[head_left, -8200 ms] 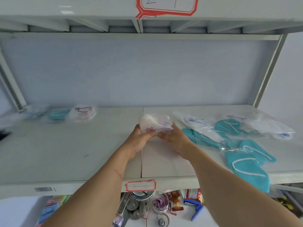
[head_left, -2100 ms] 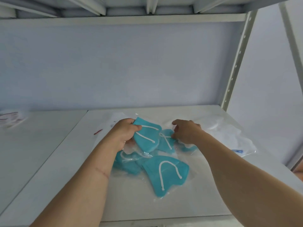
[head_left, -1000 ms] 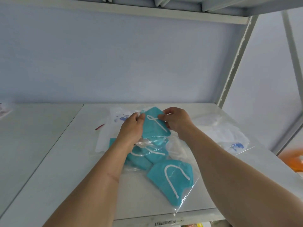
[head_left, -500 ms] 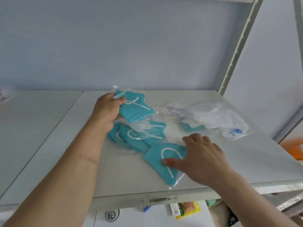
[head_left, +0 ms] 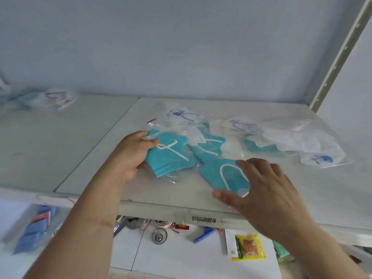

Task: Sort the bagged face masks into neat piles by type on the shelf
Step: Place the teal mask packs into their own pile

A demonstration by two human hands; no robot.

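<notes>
Fingers of the right hand [head_left: 267,190] lie spread and relaxed over a bagged teal mask [head_left: 221,174] near the shelf [head_left: 84,158] edge, the left hand [head_left: 130,156] grips another teal mask [head_left: 171,158], and bagged white masks [head_left: 291,137] lie behind.

Only a barcode sticker [head_left: 204,219] on the shelf edge [head_left: 161,210].

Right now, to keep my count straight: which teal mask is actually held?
The leftmost teal mask, gripped by the left hand. The right hand only hovers open over the nearest one.
</notes>
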